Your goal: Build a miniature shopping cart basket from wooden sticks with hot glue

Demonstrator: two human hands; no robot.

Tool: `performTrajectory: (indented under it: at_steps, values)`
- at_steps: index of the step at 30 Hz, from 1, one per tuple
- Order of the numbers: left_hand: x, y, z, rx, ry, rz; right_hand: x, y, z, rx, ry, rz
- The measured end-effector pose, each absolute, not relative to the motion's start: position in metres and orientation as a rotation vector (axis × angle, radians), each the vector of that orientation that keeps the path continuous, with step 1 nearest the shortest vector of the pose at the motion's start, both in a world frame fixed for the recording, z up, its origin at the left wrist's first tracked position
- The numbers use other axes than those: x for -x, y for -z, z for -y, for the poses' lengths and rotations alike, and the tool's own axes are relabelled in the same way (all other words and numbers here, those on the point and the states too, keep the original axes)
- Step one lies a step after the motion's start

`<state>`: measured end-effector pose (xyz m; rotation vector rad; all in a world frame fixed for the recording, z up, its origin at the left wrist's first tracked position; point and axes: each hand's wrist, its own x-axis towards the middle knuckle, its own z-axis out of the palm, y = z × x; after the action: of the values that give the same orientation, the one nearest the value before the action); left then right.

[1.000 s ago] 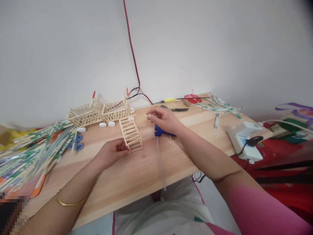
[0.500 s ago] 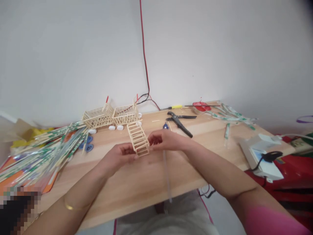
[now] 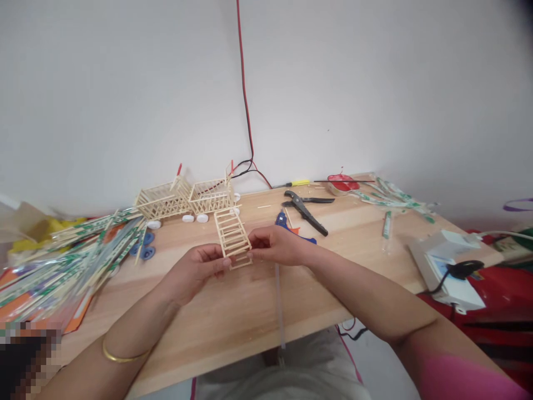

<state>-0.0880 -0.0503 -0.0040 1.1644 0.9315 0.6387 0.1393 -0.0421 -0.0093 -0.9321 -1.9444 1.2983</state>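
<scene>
Between my hands is a small frame of thin wooden sticks (image 3: 233, 233), with crossbars like a ladder, tilted above the table. My left hand (image 3: 206, 264) pinches its near left corner with thumb and fingers. On the opposite side, my right hand (image 3: 272, 244) grips the near right corner, its fingers partly hidden behind the sticks. Just beyond the frame stand two stick-built carts (image 3: 162, 201) with white wheels (image 3: 188, 218) and red-tipped sticks. A blue glue gun (image 3: 281, 218) lies behind my right hand, which covers part of it.
Packaged sticks (image 3: 100, 239) are heaped at the left beside blue wheels (image 3: 146, 252). Black cutters (image 3: 306, 211), a yellow-handled tool (image 3: 300, 182) and a red dish (image 3: 342, 183) lie toward the back. A clear glue stick (image 3: 280, 305) crosses the table's front edge. A white power box (image 3: 447, 272) stands at right.
My right hand has shifted slightly down and left along the frame, uncovering more of the glue gun. My left thumb now lies over the frame's near corner.
</scene>
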Motion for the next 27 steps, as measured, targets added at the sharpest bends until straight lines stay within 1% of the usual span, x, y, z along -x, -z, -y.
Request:
performTrajectory:
  at_steps: [8,15,18,20,23,25,27]
  values:
    - [0.091,0.008,0.048,-1.112,-0.653,-0.880,-0.135,0.004,0.045,0.922,-1.340,1.902]
    - [0.092,0.008,0.046,-1.073,-0.636,-0.812,-0.133,0.006,0.044,0.962,-1.256,1.989]
    - [0.093,0.008,0.045,-1.083,-0.609,-0.800,-0.140,-0.001,0.046,1.048,-1.208,2.097]
    - [0.093,0.009,0.045,-1.095,-0.606,-0.809,-0.150,-0.011,0.048,1.193,-1.088,2.207]
    - [0.094,0.010,0.045,-1.085,-0.623,-0.823,-0.173,-0.022,0.051,1.497,-0.705,2.344]
    - [0.093,0.010,0.046,-1.064,-0.626,-0.827,-0.189,-0.020,0.053,1.701,-0.442,2.343]
    - [0.092,0.010,0.047,-1.041,-0.619,-0.823,-0.201,-0.011,0.053,1.832,-0.290,2.293]
